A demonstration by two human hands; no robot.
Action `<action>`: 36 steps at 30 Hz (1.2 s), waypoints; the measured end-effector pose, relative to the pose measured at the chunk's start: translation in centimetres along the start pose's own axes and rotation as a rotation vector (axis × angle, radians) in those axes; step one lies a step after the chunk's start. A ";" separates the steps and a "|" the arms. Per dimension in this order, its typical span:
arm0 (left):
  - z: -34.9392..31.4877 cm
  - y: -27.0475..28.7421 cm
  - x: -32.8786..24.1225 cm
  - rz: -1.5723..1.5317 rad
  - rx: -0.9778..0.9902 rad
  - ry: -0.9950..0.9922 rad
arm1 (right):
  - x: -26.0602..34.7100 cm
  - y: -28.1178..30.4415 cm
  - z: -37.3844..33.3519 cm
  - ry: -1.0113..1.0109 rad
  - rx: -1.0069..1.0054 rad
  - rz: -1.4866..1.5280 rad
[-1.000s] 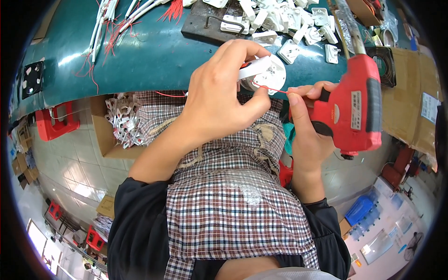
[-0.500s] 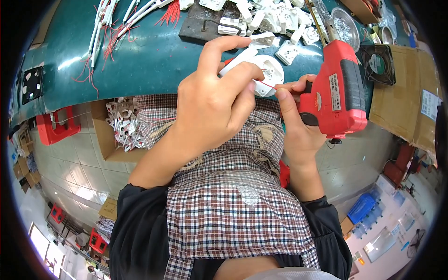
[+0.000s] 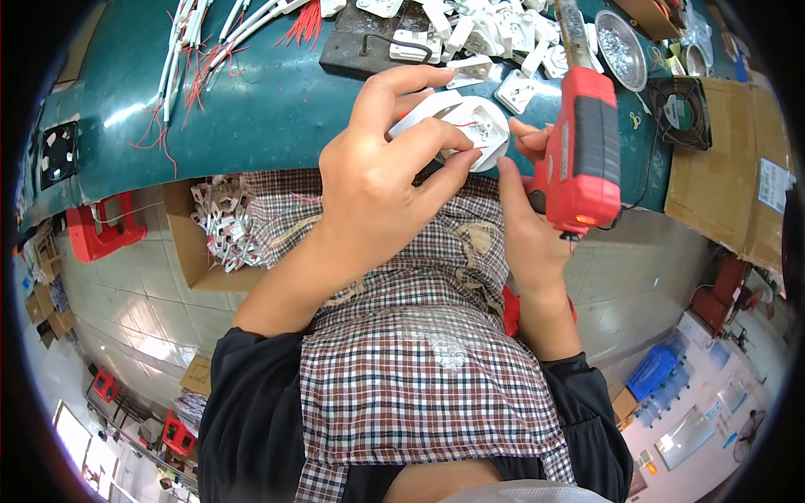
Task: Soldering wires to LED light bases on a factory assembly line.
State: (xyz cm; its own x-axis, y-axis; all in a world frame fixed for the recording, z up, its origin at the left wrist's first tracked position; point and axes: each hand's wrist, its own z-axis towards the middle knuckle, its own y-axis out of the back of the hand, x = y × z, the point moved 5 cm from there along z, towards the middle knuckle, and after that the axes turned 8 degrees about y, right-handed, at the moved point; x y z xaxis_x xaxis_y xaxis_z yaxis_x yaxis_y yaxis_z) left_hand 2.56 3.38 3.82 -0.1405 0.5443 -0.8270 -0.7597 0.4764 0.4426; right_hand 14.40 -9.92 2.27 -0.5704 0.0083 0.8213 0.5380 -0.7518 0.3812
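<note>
My left hand [image 3: 377, 172] is closed around a round white plastic housing [image 3: 496, 138] at the table's front edge. Its thumb and index finger pinch a thin red wire [image 3: 480, 149] over the housing's open inside. My right hand [image 3: 537, 201] grips a red and black soldering gun [image 3: 589, 147], whose metal barrel [image 3: 573, 33] points away from me. The right thumb and fingertips are close to the housing's right edge; I cannot tell if they touch it. Part of the housing is hidden behind my left fingers.
White plastic parts [image 3: 486, 33] lie heaped at the far side, beside a dark block [image 3: 344, 52] and a metal bowl [image 3: 620, 50]. Red-wired white cables [image 3: 172, 63] lie to the left. A small fan [image 3: 679, 115] and cardboard box [image 3: 729, 159] stand right. A carton [image 3: 180, 243] holds finished-looking pieces below.
My right fingertips have let go of the red wire, which my left fingers now pinch. The soldering gun has shifted left and turned, and its barrel has swung with it.
</note>
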 end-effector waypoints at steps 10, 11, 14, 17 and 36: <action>-0.2 -0.8 -0.1 0.103 -0.066 0.009 | -0.4 -0.2 -0.9 -0.123 0.012 0.020; -0.2 -0.8 -0.2 0.103 -0.065 0.010 | -0.3 -0.1 -0.9 -0.124 0.012 0.021; 0.0 -0.8 -0.3 0.133 -0.040 0.018 | 0.2 0.7 -1.2 -0.243 -0.079 0.184; 0.1 -0.8 0.1 0.098 -0.021 0.031 | 2.9 3.0 -0.9 -0.303 -0.021 0.046; 0.3 -0.6 0.7 0.002 0.115 0.118 | 5.1 12.2 -5.5 -0.244 0.347 -0.265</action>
State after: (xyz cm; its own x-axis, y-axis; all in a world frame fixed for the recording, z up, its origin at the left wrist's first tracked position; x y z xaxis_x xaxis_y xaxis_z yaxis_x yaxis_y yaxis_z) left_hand 3.09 3.67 3.04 -0.2210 0.4638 -0.8579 -0.6822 0.5551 0.4759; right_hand 14.66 -22.64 8.75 -0.5760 0.3540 0.7368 0.5930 -0.4394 0.6747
